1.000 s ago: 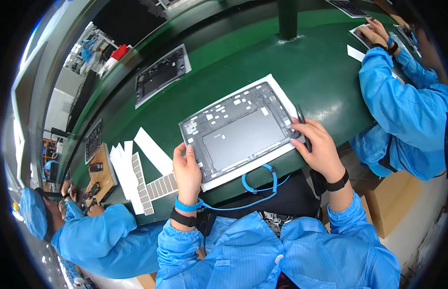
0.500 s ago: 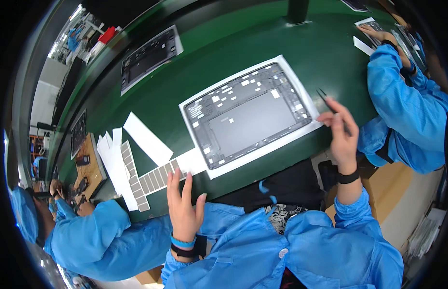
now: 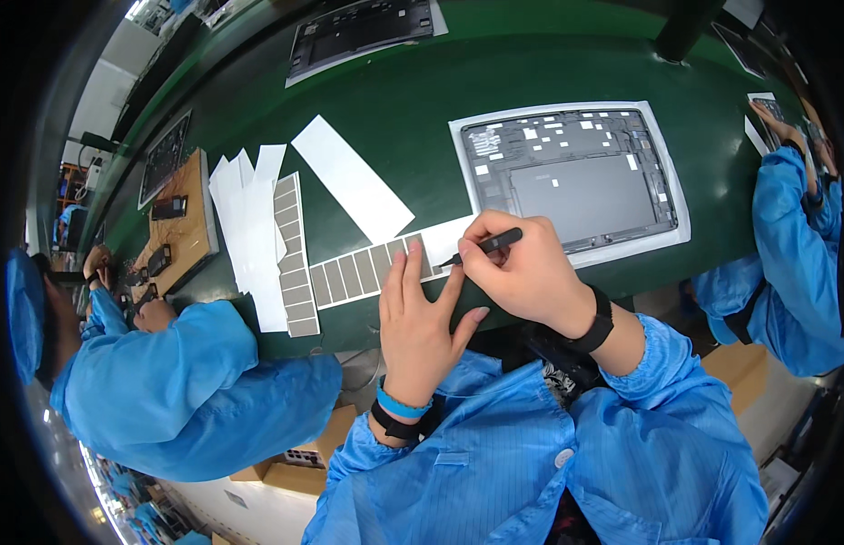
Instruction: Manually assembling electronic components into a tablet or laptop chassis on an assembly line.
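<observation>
A strip of grey rectangular stickers on white backing (image 3: 354, 274) lies on the green table in front of me. My left hand (image 3: 417, 336) is open, its outstretched fingertips resting on the strip's right part. Pinched in my right hand (image 3: 531, 272) are black tweezers (image 3: 502, 241), their tips down at the strip beside my left index finger. Whether the tips grip a sticker is too small to tell. Just beyond my right hand, a grey tablet housing (image 3: 581, 195) dotted with small white pieces lies on a white sheet (image 3: 681, 209).
Left of the strip are a second sticker strip (image 3: 299, 291), a pile of white paper strips (image 3: 249, 232) and one loose white strip (image 3: 354, 177). Another dark housing (image 3: 363, 36) lies at the back. Co-workers in blue sit at my left (image 3: 167, 381) and right (image 3: 785, 254).
My right hand has swung left from the housing's right corner to the sticker strip, bringing the tweezers down at it. My left fingers now press on the strip. The view has shifted.
</observation>
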Available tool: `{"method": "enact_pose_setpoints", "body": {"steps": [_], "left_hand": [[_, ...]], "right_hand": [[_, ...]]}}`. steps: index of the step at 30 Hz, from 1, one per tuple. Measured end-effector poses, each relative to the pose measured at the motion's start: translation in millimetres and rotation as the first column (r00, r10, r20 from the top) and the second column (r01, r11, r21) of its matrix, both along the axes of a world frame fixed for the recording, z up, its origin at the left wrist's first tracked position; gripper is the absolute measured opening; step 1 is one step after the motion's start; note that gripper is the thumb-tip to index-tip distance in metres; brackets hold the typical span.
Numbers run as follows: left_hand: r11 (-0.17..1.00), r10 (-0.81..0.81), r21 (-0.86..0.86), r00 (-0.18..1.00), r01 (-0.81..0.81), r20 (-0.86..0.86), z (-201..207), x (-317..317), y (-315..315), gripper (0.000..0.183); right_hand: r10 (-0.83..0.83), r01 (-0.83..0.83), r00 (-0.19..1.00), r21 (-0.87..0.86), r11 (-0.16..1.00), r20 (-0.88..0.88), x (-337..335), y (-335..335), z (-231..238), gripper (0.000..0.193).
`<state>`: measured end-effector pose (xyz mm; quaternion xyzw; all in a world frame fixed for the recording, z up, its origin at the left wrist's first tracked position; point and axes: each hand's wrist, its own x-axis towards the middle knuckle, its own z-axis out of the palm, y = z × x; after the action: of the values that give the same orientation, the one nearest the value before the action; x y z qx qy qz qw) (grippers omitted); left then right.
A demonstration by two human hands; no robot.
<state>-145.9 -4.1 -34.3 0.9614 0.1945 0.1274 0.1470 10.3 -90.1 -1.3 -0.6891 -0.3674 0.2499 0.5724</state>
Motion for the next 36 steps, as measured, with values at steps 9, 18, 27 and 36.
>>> {"method": "enact_pose_setpoints", "body": {"steps": [9,18,27,36], "left_hand": [[0.999,0.014,-0.036,1.0,-0.014,0.007,-1,-3,1,0.062],[0.996,0.079,-0.049,0.996,-0.076,0.047,15,10,4,0.048],[0.983,-0.081,-0.147,0.98,0.109,0.183,24,87,27,0.018],[0.971,-0.04,-0.223,0.975,0.089,0.216,9,94,33,0.014]], "right_hand": [[-0.022,0.024,0.989,-0.015,1.0,0.146,-13,4,-17,0.012],[-0.231,0.249,0.942,0.045,0.968,-0.242,30,-14,4,0.02],[-0.172,0.188,0.975,0.11,0.976,-0.138,90,1,-20,0.023],[-0.173,0.193,0.969,0.101,0.976,-0.178,86,4,-30,0.025]]}}
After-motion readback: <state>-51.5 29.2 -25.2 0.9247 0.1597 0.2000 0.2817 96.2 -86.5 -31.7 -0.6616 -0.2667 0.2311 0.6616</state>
